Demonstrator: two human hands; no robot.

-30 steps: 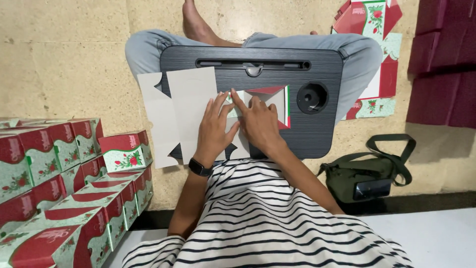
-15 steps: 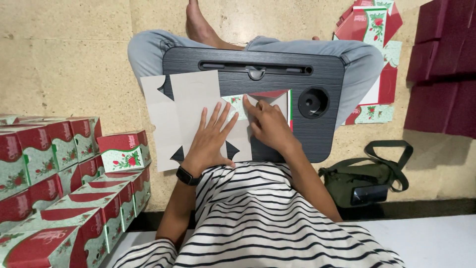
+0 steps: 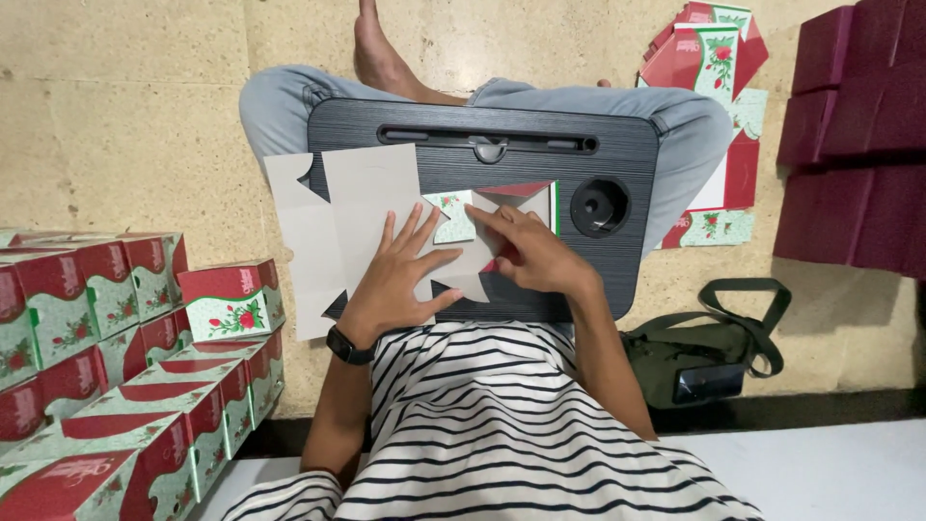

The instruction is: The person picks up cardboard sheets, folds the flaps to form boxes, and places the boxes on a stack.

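matt grey cardboard blank (image 3: 357,207), dark wood-grain lap tray (image 3: 617,145), rough stone floor (image 3: 125,106)

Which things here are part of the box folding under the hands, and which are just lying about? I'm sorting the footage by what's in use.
In use:
left hand, flat on the unfolded cardboard blank
right hand, pressing a printed flap
black lap desk

Lying about:
finished red and green boxes
flat blanks
dark red stack
green bag
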